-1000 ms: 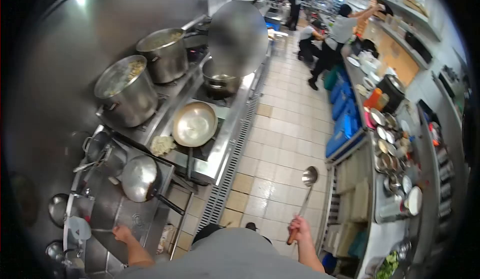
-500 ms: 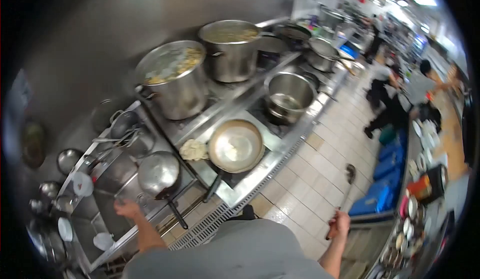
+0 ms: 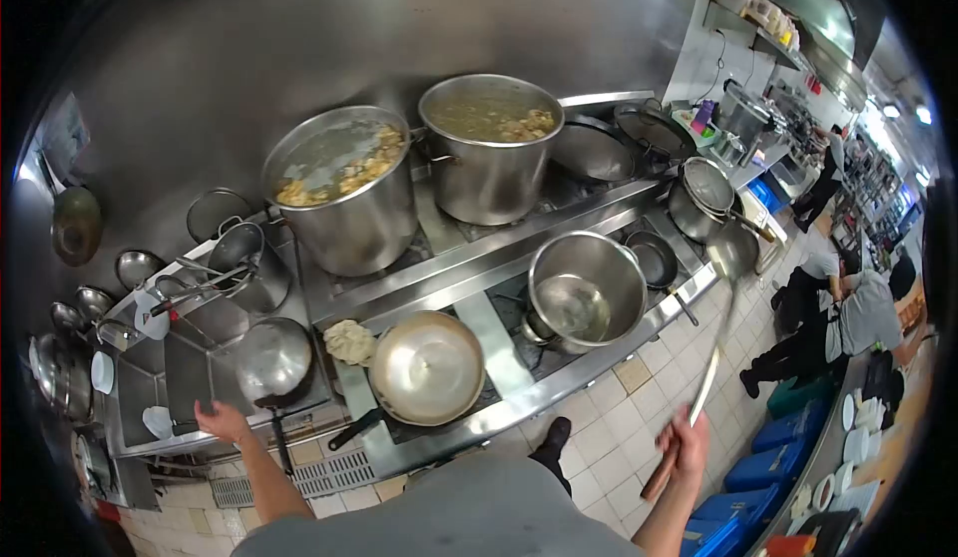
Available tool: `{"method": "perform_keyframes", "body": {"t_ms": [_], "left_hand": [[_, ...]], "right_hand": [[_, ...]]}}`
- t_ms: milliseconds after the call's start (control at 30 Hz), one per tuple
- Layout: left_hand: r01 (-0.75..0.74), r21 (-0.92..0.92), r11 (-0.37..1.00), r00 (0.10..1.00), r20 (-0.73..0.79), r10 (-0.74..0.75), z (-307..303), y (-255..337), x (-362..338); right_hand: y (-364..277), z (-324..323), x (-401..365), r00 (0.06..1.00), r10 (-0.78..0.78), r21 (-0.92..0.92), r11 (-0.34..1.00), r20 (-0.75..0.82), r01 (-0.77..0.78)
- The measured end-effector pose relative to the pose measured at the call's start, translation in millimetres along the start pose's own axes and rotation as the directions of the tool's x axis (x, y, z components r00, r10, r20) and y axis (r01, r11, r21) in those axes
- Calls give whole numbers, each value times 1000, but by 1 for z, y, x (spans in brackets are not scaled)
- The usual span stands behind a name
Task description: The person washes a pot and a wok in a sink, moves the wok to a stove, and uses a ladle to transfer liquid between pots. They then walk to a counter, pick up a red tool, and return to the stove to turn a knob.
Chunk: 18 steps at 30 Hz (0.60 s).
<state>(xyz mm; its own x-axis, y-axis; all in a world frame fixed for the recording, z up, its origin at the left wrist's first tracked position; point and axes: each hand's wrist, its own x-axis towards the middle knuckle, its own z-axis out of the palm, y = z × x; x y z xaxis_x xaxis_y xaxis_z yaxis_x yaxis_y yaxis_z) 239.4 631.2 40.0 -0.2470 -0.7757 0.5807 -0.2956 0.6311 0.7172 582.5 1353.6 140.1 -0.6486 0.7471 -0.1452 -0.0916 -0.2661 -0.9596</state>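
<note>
In the head view my right hand (image 3: 687,449) is wrapped round the handle of a long ladle (image 3: 711,372). Its wooden grip end sticks out below my fist. The ladle slants upward, and its bowl is blurred near a pan at the right end of the stove. My left hand (image 3: 222,422) holds nothing, with its fingers apart, beside the front edge of the sink (image 3: 190,377). Close to it lies a pan (image 3: 273,359) with a dark handle. A wide frying pan (image 3: 427,367) sits on the front burner, next to a pale crumpled cloth (image 3: 349,341).
Two tall stockpots (image 3: 344,228) with liquid and pale pieces stand on the back burners. A steel pot (image 3: 587,287) with some liquid sits on a front burner. Blue bins (image 3: 753,467) line the right counter. Two people (image 3: 848,307) stand there; another is farther back.
My view has turned toward the stove and right-hand cookware. The ladle has swung upward in my right hand. My left hand stays open near the sink and now appears by its front edge.
</note>
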Motion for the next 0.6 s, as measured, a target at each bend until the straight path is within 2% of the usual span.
{"method": "perform_keyframes", "body": {"t_ms": [33,67,100,133,200,233,267,333,400,433,467,500,567,600], "left_hand": [[128,73,989,992,-1,-128,-20,19,-21],[132,88,987,991,-12,-132,-29,18,-44],[-2,136,991,997,-80,13,-39,10,-66],[-135,194,972,977,-140,164,-53,7,-85],[-32,199,980,994,-96,52,-94,38,-136],[-44,195,980,995,-77,60,-114,42,-160],[-55,197,979,996,-53,67,-138,42,-186],[9,356,935,1000,-20,-2,-185,44,-242],[91,533,841,996,-29,-90,-231,26,-299],[127,564,816,991,-39,-127,-256,18,-330],[163,594,788,985,-51,-165,-285,7,-365],[69,607,792,997,-58,-43,-317,-13,-406],[170,677,716,978,-25,-208,-370,-16,-467],[217,711,669,953,-6,-303,-390,-13,-499]], "right_hand": [[-27,20,42,997,-65,-134,988,48,71],[-58,43,80,991,-55,-127,989,119,70],[-81,65,124,971,-119,-273,946,208,174],[-100,84,166,946,-110,-358,907,306,221],[-141,134,243,841,-52,-390,869,539,304],[-146,154,289,836,-66,-536,740,545,407],[-155,179,324,750,-116,-448,739,651,503],[-165,230,392,668,-91,-440,686,739,580],[-172,273,443,618,-9,-474,632,786,613],[-173,290,461,618,41,-502,627,785,596],[-181,303,466,628,102,-564,566,772,602],[-177,312,476,643,135,-593,561,754,578],[-185,317,479,610,256,-612,619,750,492],[-186,316,481,601,258,-606,621,756,497]]}}
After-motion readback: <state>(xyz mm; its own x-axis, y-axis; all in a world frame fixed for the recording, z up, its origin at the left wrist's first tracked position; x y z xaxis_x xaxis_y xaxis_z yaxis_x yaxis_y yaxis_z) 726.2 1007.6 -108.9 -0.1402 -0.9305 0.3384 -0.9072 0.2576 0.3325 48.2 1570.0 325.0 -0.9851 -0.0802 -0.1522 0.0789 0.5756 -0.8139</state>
